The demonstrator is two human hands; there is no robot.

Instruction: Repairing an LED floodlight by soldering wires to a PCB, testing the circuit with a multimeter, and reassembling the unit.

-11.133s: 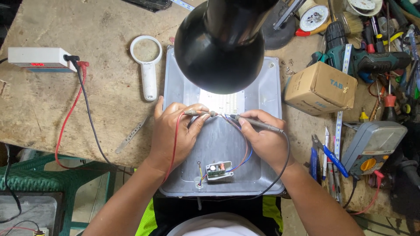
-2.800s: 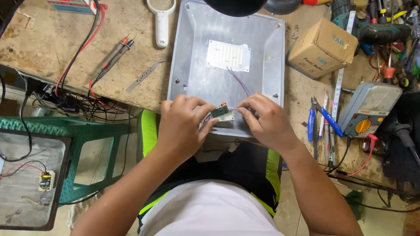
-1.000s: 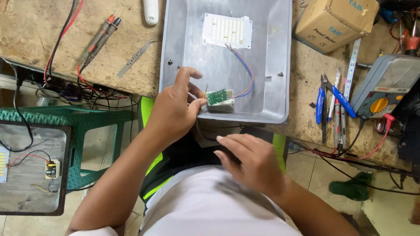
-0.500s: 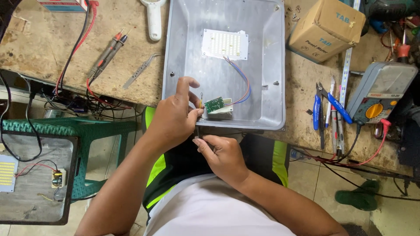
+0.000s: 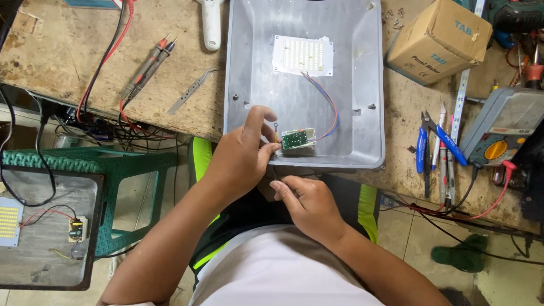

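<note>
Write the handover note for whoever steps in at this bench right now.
Left hand: fingers pinch the small green driver circuit board at the near edge of the grey metal lamp housing.
Right hand: below the bench edge, fingertips at a thin dark wire; grip unclear.
Done: white square LED panel sits in the housing, joined to the board by blue and orange wires.
Left: board not visibly fastened down.

My one camera sits on my head and looks almost straight down, close over the bench (image 5: 68, 62) edge and my lap. The tray (image 5: 249, 85) fills the upper middle; the stool (image 5: 85, 164) and floor show lower left. No second view shares this.
</note>
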